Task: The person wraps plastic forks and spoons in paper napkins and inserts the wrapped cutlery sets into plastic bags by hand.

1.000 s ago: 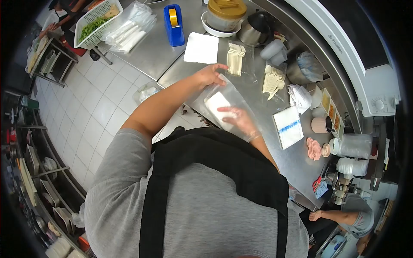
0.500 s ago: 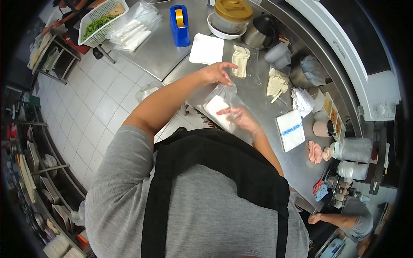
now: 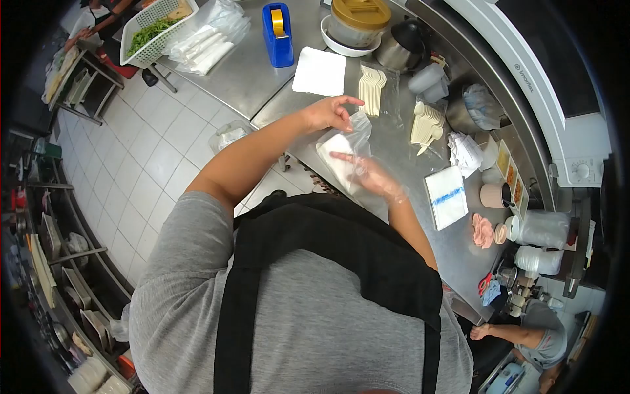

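Observation:
My left hand (image 3: 330,113) pinches the top edge of a clear plastic bag (image 3: 360,129) between thumb and fingers, its index finger stretched out. Below it, my right hand (image 3: 375,178) is covered by clear plastic; whether this is a glove or the bag itself I cannot tell. A white folded stack (image 3: 336,146), which looks like paper napkins, lies against the bag under the right fingers. My right thumb side is partly hidden. Both hands are over the near edge of the steel table (image 3: 407,217), close to my apron.
Around the hands are white paper (image 3: 319,71), wooden cutlery (image 3: 372,90), wooden spoons (image 3: 426,126), a blue tape dispenser (image 3: 279,46) and a napkin pack with a blue band (image 3: 447,197). Plastic bags (image 3: 207,43) lie at far left. Another person's arm (image 3: 512,336) shows at lower right.
The view has shifted slightly. My right hand has moved a little against the white stack, and the bag's top is more bunched below my left hand.

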{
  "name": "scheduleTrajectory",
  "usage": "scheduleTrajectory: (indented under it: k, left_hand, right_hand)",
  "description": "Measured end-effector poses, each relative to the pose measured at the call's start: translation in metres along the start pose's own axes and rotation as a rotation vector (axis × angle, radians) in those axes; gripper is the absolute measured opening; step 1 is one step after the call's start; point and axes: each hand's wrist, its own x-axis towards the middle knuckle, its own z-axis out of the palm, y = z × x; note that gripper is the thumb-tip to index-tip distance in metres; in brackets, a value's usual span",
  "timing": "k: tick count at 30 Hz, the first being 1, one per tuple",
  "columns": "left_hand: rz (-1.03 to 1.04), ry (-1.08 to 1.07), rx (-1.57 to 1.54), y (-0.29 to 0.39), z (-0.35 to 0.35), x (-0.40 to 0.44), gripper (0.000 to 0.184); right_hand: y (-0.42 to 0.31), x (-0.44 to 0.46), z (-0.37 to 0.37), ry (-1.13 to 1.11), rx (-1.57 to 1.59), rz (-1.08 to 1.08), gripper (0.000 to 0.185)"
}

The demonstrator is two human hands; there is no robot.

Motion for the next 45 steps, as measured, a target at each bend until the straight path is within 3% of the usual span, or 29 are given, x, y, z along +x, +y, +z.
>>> scheduleTrajectory:
  k: [2,5,8,11,14,17,20,23,26,29,30,31,33,34,36,38,40,45]
  left_hand:
    - [0.022,-0.032,-0.004,0.000,-0.001,0.003,0.073]
    - [-0.034,-0.023,0.065,0.008,-0.001,0.000,0.072]
    - [-0.017,-0.011,0.040,0.012,0.003,0.000,0.071]
    - [0.043,0.010,0.053,0.013,0.002,0.001,0.069]
    - [0.055,0.017,-0.067,0.013,-0.007,0.000,0.068]
    - [-0.065,-0.034,0.011,0.005,-0.025,-0.004,0.068]
    - [-0.005,0.000,-0.017,0.012,-0.020,-0.011,0.070]
    - [-0.027,-0.100,0.025,0.011,-0.019,-0.017,0.062]
    - [-0.046,-0.248,0.452,-0.017,-0.032,-0.020,0.040]
    - [-0.079,-0.268,0.564,-0.038,-0.036,-0.020,0.018]
    - [-0.064,-0.239,0.420,-0.041,-0.037,-0.025,0.017]
    - [-0.066,-0.173,0.390,-0.033,-0.037,-0.035,0.017]
    - [-0.068,-0.045,0.329,-0.009,-0.045,-0.059,0.017]
    - [-0.016,0.051,0.404,0.005,-0.057,-0.073,0.021]
    - [0.181,0.261,0.183,0.017,-0.090,-0.094,0.024]
    - [0.300,0.597,0.298,0.049,-0.132,-0.117,0.021]
    - [0.225,0.945,0.318,0.083,-0.177,-0.136,0.026]
    - [0.431,1.487,0.019,0.107,-0.309,-0.157,0.034]
  right_hand:
    - [-0.010,-0.001,-0.001,0.034,-0.133,0.008,0.046]
    - [-0.005,0.002,0.001,0.061,-0.085,-0.145,0.048]
    - [-0.009,0.005,0.001,0.052,0.089,0.049,0.055]
    - [0.011,0.008,0.011,0.138,0.255,-0.212,0.061]
    - [-0.017,0.007,0.007,0.139,-0.010,-0.034,0.063]
    - [-0.011,0.010,0.007,0.078,-0.031,0.030,0.065]
    - [-0.012,0.015,0.012,0.098,-0.221,0.081,0.068]
    - [-0.007,0.011,0.012,0.110,-0.038,0.032,0.069]
    - [-0.011,0.011,0.015,0.134,-0.151,0.086,0.068]
    - [-0.018,0.011,0.015,0.135,-0.140,0.085,0.081]
    - [-0.015,0.009,0.015,0.229,-0.151,-0.002,0.087]
    - [-0.013,0.004,0.016,0.323,-0.160,-0.088,0.093]
    - [-0.014,-0.016,0.008,0.395,0.059,-0.026,0.107]
    - [-0.027,-0.030,-0.004,0.367,0.284,0.123,0.116]
    - [-0.039,-0.051,-0.018,0.541,0.367,0.188,0.118]
    - [-0.041,-0.069,-0.035,0.677,0.388,0.219,0.118]
    - [-0.039,-0.076,-0.039,0.727,0.346,0.258,0.116]
    - [-0.030,-0.063,-0.007,0.749,0.266,0.341,0.111]
